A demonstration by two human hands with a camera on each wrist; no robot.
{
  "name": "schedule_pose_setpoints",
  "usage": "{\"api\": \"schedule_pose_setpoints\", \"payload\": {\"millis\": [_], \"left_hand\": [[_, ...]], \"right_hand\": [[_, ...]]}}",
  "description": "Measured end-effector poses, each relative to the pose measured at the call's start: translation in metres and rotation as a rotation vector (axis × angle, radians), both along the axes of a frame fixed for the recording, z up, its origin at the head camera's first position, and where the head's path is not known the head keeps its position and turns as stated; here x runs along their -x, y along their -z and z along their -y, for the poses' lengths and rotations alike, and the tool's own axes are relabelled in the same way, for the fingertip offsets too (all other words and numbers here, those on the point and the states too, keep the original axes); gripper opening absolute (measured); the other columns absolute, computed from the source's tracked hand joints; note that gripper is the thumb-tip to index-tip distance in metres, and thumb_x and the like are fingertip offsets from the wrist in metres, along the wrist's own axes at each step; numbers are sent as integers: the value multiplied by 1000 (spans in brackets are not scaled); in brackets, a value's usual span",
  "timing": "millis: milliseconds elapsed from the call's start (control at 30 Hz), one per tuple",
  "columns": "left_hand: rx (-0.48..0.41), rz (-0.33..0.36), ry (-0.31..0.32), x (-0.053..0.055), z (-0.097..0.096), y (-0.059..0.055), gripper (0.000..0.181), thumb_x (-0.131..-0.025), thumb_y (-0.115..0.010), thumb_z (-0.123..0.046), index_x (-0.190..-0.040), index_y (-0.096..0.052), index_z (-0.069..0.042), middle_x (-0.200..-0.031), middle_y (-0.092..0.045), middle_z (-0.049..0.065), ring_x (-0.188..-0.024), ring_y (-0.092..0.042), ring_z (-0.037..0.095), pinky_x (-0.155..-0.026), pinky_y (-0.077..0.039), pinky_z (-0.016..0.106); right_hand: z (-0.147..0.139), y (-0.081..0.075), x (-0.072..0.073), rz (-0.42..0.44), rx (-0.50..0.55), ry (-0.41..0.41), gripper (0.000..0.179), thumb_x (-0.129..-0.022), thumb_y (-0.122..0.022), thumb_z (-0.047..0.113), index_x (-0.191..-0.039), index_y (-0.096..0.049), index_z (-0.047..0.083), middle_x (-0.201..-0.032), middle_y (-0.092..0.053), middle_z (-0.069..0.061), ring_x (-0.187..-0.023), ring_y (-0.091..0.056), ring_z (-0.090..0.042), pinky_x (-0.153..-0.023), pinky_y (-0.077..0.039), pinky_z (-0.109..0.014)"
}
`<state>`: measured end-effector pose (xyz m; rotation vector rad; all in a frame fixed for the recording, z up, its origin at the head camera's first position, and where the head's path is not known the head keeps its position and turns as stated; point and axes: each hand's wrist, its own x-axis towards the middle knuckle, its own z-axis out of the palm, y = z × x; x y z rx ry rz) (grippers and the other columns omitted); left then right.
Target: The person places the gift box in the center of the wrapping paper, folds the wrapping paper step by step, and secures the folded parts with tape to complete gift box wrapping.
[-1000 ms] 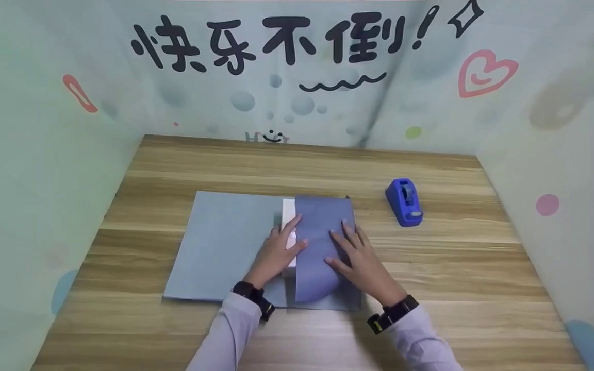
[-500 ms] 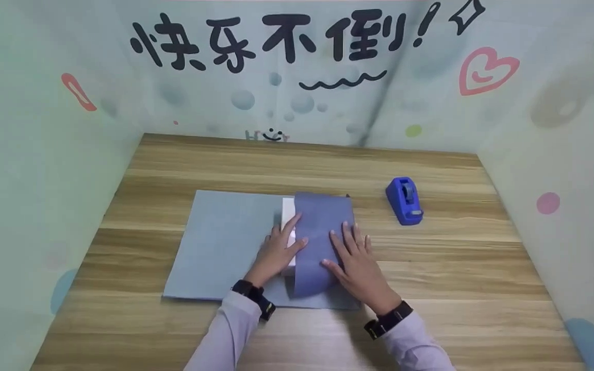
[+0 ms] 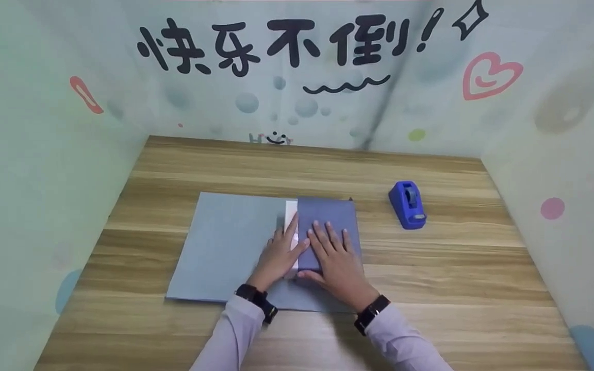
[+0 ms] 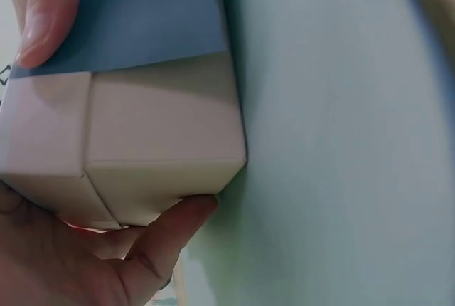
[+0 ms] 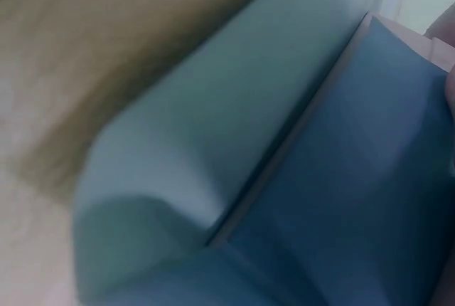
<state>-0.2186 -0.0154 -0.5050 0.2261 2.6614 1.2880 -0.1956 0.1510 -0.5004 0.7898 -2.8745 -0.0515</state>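
Note:
A white box (image 3: 291, 207) lies on a large sheet of blue-grey paper (image 3: 230, 237), whose right part is folded up and over the box top as a darker flap (image 3: 325, 210). My left hand (image 3: 272, 263) holds the box at its left side, fingers against the side wall and thumb at the flap's edge. Pressed flat on the flap, my right hand (image 3: 342, 265) has its fingers straight and its thumb near the box's front edge. The left wrist view shows the box's bare end (image 4: 163, 117). In the right wrist view the flap (image 5: 341, 156) covers the box top.
A blue tape dispenser (image 3: 408, 205) stands on the wooden table (image 3: 462, 278) to the right of the paper. Printed cloth walls (image 3: 307, 121) close off the back and both sides. The left part of the sheet lies flat on the table.
My right hand has moved left and farther onto the flap, and the flap's curled front end has gone down out of sight. The left hand stays at the box.

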Motion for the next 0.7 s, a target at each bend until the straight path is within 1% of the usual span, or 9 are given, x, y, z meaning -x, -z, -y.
{"api": "schedule_pose_setpoints", "payload": {"millis": [133,233,333,433,467,533,600,633,700], "left_hand": [[-6,7,-92,-2,-3,1,82,-93,-43,-52,-151,1,-15,-152,-19,23,-134,-28,45,-106,-26,60],[-24,-8,-134,-4,-4,1,83,-92,-46,-50,-150,-3,-8,-150,-22,25,-133,-31,44,-106,-28,58],[-43,-34,-140,-6,-2,0,80,-94,-46,-46,-149,-8,-3,-148,-26,27,-132,-32,44,-106,-29,56],[-109,-40,-114,-8,3,0,74,-96,-44,-41,-147,-12,2,-146,-28,29,-132,-32,44,-107,-29,55],[-138,-32,-105,-10,6,1,71,-97,-43,-39,-147,-14,2,-146,-28,30,-132,-32,44,-108,-28,54],[-188,-4,-106,-15,13,3,65,-98,-41,-36,-145,-20,3,-144,-32,29,-129,-37,43,-107,-31,53],[-222,7,-139,-21,25,6,57,-99,-40,-33,-143,-29,2,-141,-37,28,-126,-41,41,-105,-33,52],[-221,12,-164,-25,32,6,54,-99,-40,-32,-141,-33,1,-139,-40,27,-126,-42,41,-105,-34,52],[-162,2,-228,-32,50,4,49,-99,-42,-30,-137,-41,0,-135,-45,25,-123,-45,39,-103,-36,51]], "right_hand": [[1,0,1,1,4,3,88,-84,-34,71,-148,-23,11,-155,-19,-9,-143,-15,-30,-113,-15,-56],[2,0,2,-5,8,-2,88,-84,-35,70,-148,-23,10,-155,-19,-10,-143,-16,-31,-113,-15,-56],[2,0,3,-9,24,-6,88,-84,-35,70,-147,-25,9,-155,-20,-10,-143,-17,-32,-112,-16,-57],[1,1,3,-15,66,-9,88,-84,-38,69,-145,-29,7,-154,-22,-12,-142,-19,-32,-112,-16,-57],[1,1,3,-11,82,-10,87,-84,-39,69,-143,-31,6,-154,-23,-12,-142,-19,-32,-112,-16,-57],[0,2,2,-2,103,-12,86,-84,-41,68,-141,-35,4,-154,-22,-13,-142,-19,-32,-113,-15,-57],[-2,2,1,5,97,-14,84,-84,-41,68,-139,-38,4,-154,-21,-13,-142,-19,-32,-113,-15,-56],[-2,1,1,9,88,-15,84,-84,-40,69,-139,-39,4,-154,-21,-13,-142,-19,-32,-113,-15,-56],[-3,2,0,9,70,-17,84,-84,-38,69,-139,-40,5,-154,-20,-13,-142,-18,-32,-113,-15,-56]]}}
